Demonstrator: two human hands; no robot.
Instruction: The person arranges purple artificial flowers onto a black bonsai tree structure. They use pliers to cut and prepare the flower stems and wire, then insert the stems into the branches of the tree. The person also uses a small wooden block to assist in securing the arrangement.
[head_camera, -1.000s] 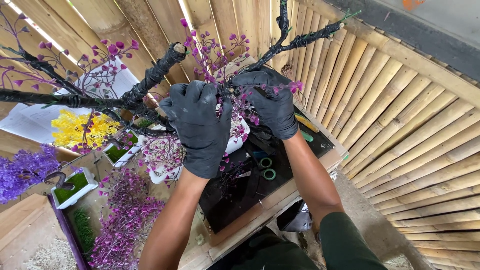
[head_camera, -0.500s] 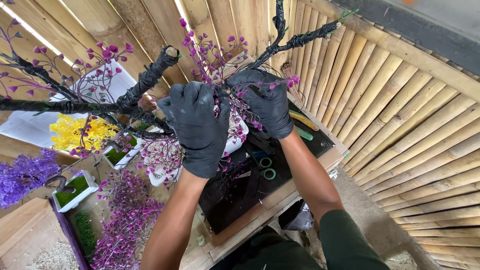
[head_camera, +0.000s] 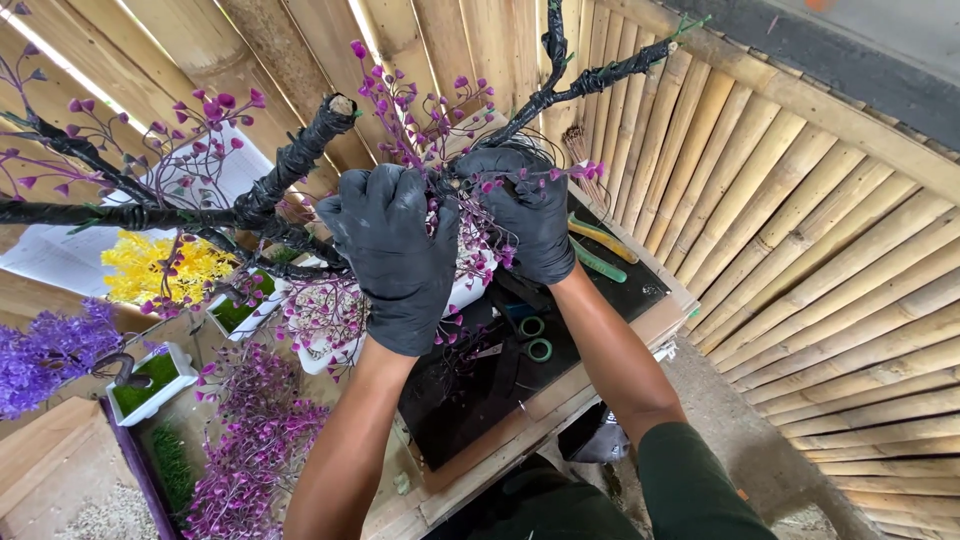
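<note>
Both my hands wear black gloves and meet at the crown of an artificial tree with black-wrapped branches and small pink-purple blossoms. My left hand is closed around the branch junction. My right hand pinches a thin blossom twig against the dark branch that rises to the upper right. The tree stands in a white pot, mostly hidden behind my hands.
A black board on the wooden bench holds scissors with green handles and green and yellow tools. To the left stand a yellow miniature tree, a purple one, pink blossom bunches and white trays. Bamboo walls surround it.
Both hands stay at the same junction; they shifted only slightly, the fingers working the twig.
</note>
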